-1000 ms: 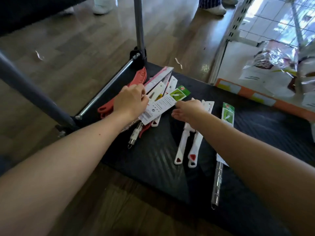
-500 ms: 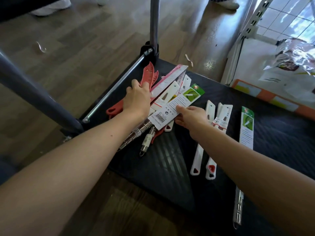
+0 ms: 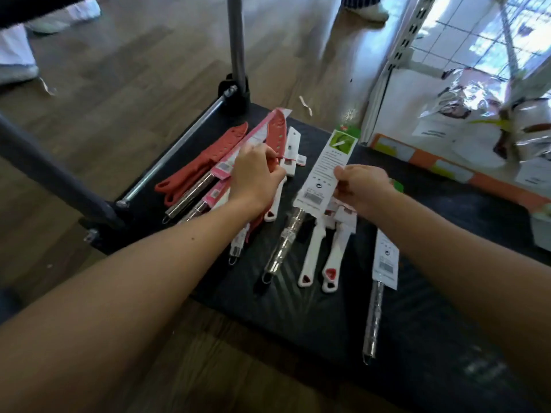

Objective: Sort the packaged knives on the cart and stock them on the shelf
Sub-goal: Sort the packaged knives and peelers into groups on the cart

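Note:
Packaged knives lie spread on the black cart deck (image 3: 298, 299). My right hand (image 3: 362, 186) grips a steel-handled knife in a green-topped white card (image 3: 325, 171), lifted above two white-handled knives (image 3: 320, 254). My left hand (image 3: 256, 177) pinches the sleeve of a red-bladed knife (image 3: 275, 132) in the pile at the deck's far left. Red plastic knives (image 3: 205, 165) and pink-carded steel-handled knives (image 3: 208, 186) lie beside it. A second green-carded steel knife (image 3: 381, 281) rests apart on the right.
The cart's grey handle posts (image 3: 237, 46) and rail (image 3: 179, 150) rise at the deck's left and far corner. A white shelf upright (image 3: 390, 64) stands at right, with bagged goods (image 3: 483, 114) on an orange-edged base. Other people's feet (image 3: 366, 10) are on the wooden floor.
My right hand has picked the green-carded knife off the pile and carried it right, over the white-handled knives. My left hand has shifted onto the red-bladed knife's sleeve.

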`<state>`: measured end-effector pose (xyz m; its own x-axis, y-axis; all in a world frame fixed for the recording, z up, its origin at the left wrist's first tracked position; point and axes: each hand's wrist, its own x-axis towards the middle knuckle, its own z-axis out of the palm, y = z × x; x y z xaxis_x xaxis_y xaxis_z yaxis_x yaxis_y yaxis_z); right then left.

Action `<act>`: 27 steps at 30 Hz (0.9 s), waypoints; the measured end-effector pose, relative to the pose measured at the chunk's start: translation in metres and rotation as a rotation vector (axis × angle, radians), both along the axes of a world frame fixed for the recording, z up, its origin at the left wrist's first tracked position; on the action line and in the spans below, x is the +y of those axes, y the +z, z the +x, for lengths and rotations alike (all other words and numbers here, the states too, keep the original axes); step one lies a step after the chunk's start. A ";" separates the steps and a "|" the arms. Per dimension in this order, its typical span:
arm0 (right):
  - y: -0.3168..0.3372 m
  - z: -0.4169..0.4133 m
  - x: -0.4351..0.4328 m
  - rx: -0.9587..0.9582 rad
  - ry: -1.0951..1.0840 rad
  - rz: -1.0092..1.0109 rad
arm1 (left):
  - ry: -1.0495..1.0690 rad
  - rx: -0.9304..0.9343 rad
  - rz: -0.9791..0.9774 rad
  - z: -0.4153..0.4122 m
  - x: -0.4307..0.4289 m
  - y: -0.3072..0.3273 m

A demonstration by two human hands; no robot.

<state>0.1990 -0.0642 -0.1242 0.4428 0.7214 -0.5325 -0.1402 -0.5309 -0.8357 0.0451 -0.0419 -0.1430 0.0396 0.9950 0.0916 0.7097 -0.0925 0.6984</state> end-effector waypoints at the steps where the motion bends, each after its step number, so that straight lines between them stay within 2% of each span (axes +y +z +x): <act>1: 0.005 0.015 -0.004 -0.015 0.001 -0.028 | -0.022 0.002 0.000 0.007 -0.004 0.001; 6: 0.010 0.076 -0.041 -0.146 0.028 -0.127 | -0.149 0.027 0.026 0.046 -0.031 0.010; 11: 0.007 0.098 -0.072 -0.225 0.046 -0.191 | -0.249 0.038 0.017 0.083 -0.054 0.008; 18: 0.006 0.094 -0.072 -0.170 0.132 -0.256 | -0.319 0.043 0.015 0.099 -0.073 0.010; 27: 0.026 0.131 -0.087 -0.267 0.205 -0.378 | -0.409 0.031 0.017 0.119 -0.090 0.010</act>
<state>0.3300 -0.1512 -0.0979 0.4687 0.5864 -0.6606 0.1912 -0.7975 -0.5722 0.1642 -0.1314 -0.1328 0.4347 0.8950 0.1002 0.6323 -0.3825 0.6737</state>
